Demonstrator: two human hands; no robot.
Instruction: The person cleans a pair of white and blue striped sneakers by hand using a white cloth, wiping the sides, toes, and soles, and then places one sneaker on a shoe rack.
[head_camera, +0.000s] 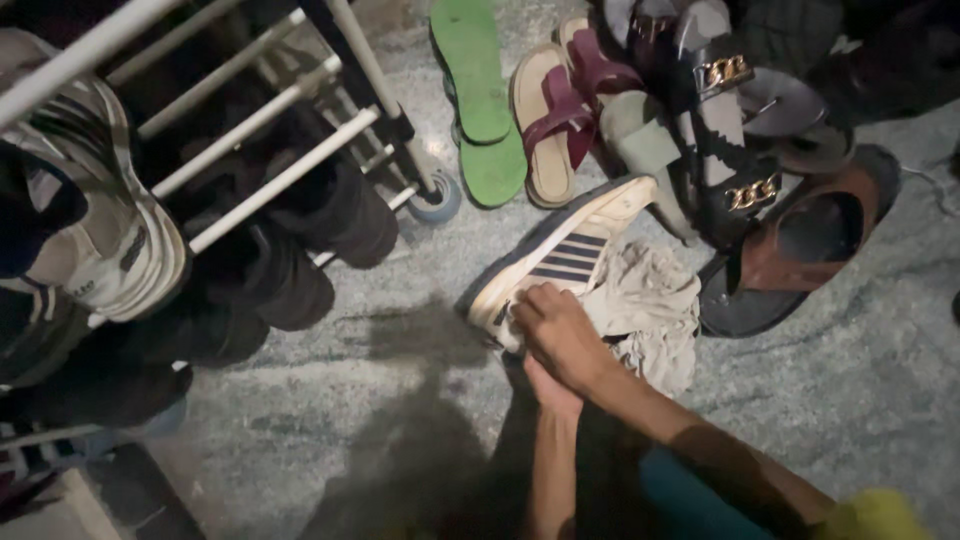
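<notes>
Right hand (560, 335): lies over the heel end of the sneaker (560, 262), fingers curled down onto it, holding it against the floor (380, 330).
Left hand (550, 392): mostly hidden under the right hand; only its back and wrist show, so I cannot tell how its fingers are set.
Sneaker: pale, smooth upper with dark slanted stripes on the side, long and narrow, toe pointing away from the hands.
Cloth (650, 310): crumpled, soft, beige, just right of the right hand, touching the sneaker.
Floor: grey speckled stone, hard and flat.
Beyond the hands: two flat green flip-flops (480, 95), a tan sandal (550, 125) with a maroon strap, dark slides (735, 150) with gold chain links.
Far right of the hands: a brown rounded clog (810, 240).
Left of the hands: a rack (270, 110) of pale metal bars with dark shoes on it.
</notes>
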